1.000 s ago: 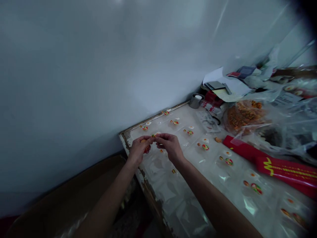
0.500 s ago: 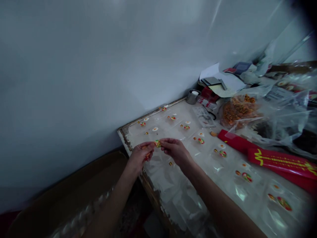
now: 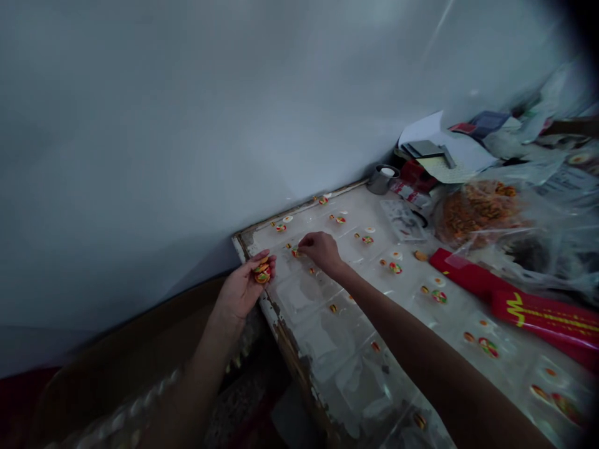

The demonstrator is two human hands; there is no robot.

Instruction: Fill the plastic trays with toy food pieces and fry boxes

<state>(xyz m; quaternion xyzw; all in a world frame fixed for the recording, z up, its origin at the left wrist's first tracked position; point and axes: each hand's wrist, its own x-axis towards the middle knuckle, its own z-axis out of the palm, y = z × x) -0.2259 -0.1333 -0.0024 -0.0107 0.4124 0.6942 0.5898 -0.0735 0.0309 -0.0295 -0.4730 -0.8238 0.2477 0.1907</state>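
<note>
The two hands, half a second ago together over a small coloured piece, are now well apart. The right hand (image 3: 322,251) has gone out to a spot ahead and to the right of the left; its thumb and finger appear to pinch the edge of a red-and-green round piece (image 3: 295,252), low over the clear film (image 3: 318,349) or touching it; which of these cannot be told. The left hand (image 3: 241,290) is turned palm up, thumb and fingers curled about a stack of round pieces (image 3: 262,272). Just beyond the right fingertips is a burger-shaped piece (image 3: 288,246); the egg piece seen there earlier is now largely hidden by the hand. The effect, in this observer's judgement, is that this spot is gaining the same mix as its neighbour farther from the hands, where an egg piece (image 3: 287,219) and a topped disc (image 3: 281,228) are found. Nearer the body, below the right hand, a mini burger (image 3: 333,308) lies with no coloured round visible beside it. To the right of the right forearm lies red packaging (image 3: 538,312); beyond it, a bag of orange pieces (image 3: 482,212).
</note>
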